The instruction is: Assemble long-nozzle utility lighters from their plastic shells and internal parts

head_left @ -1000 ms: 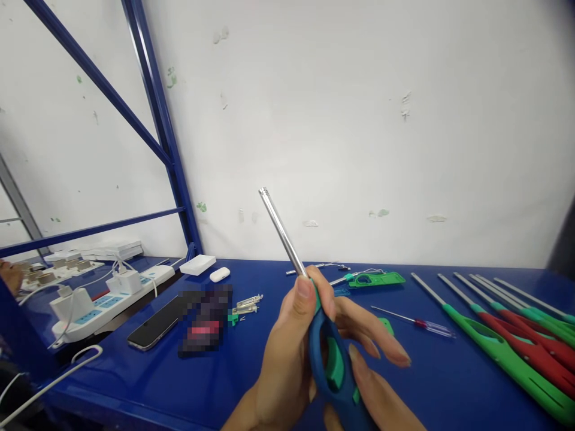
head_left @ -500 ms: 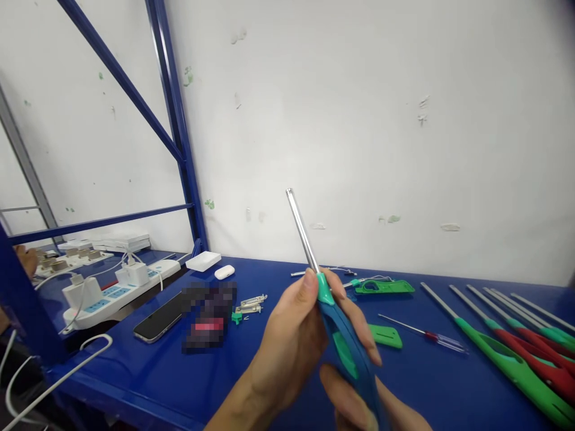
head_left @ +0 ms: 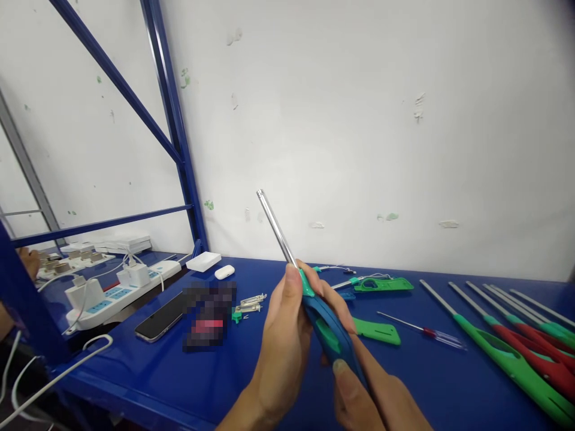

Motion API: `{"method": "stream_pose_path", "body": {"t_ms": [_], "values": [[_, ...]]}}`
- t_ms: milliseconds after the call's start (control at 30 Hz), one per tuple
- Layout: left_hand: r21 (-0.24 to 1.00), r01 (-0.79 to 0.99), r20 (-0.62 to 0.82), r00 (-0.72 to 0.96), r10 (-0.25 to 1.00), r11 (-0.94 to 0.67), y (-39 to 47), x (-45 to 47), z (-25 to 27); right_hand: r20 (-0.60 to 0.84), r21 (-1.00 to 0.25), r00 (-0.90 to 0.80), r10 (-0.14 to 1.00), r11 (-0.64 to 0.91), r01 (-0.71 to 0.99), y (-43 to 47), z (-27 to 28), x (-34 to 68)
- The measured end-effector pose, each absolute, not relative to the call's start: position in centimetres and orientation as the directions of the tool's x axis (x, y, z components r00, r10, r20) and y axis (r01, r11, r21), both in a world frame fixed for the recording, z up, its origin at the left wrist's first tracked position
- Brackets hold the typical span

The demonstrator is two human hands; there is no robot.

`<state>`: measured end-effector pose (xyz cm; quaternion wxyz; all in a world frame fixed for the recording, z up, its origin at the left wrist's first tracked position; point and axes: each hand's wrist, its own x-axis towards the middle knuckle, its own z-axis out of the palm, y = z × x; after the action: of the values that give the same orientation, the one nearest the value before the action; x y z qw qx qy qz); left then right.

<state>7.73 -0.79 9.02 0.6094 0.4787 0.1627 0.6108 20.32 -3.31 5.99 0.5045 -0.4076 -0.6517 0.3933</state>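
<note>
Both hands hold a long-necked lighter with a blue handle (head_left: 342,336), a light green collar and a shiny metal tube (head_left: 275,227). Its tube points up and to the left, tilted away from me. My left hand (head_left: 283,341) is closed around the collar, with the thumb against the base of the tube. Lower down, my right hand (head_left: 375,389) grips the blue handle, its thumb at the lower end of the green trigger (head_left: 329,336). Behind the hands lie a green handle shell (head_left: 386,284) with a tube and wire, and a green cover piece (head_left: 377,331).
On the right lie a screwdriver (head_left: 426,331) and several lighters with green handles (head_left: 507,353) or red ones (head_left: 527,344). Left of my hands are small metal parts (head_left: 249,304), a phone (head_left: 162,317), a white case (head_left: 224,272) and a power strip (head_left: 114,299).
Both hands have moved the lighter left, and its tube leans further left. My right thumb has moved up to the lower end of the trigger.
</note>
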Motion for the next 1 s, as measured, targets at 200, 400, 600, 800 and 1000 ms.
{"method": "stream_pose_path", "body": {"t_ms": [200,400,600,800,1000], "values": [[0.681,-0.716,0.336,0.122,0.934,-0.152,-1.6,9.5,8.5,0.440,-0.895,-0.166,0.882,0.446,-0.002,1.1,7.1,20.2],[0.675,-0.734,0.273,0.148,0.950,-0.079,-1.4,9.6,8.5,0.441,-0.898,-0.198,0.876,0.432,-0.088,1.9,6.1,20.1],[0.746,-0.659,0.273,0.174,0.946,-0.094,-0.9,8.7,9.1,0.345,-0.938,-0.276,0.897,0.327,-0.112,1.4,5.9,20.7],[0.912,-0.369,0.299,0.296,0.907,-0.180,0.7,6.7,9.4,0.163,-0.986,-0.378,0.911,0.141,-0.086,-0.8,4.5,21.3],[0.892,0.293,0.269,0.271,0.924,-0.345,1.3,4.8,9.4,0.140,-0.963,-0.021,0.990,0.141,0.231,-2.0,5.9,26.9]]}}
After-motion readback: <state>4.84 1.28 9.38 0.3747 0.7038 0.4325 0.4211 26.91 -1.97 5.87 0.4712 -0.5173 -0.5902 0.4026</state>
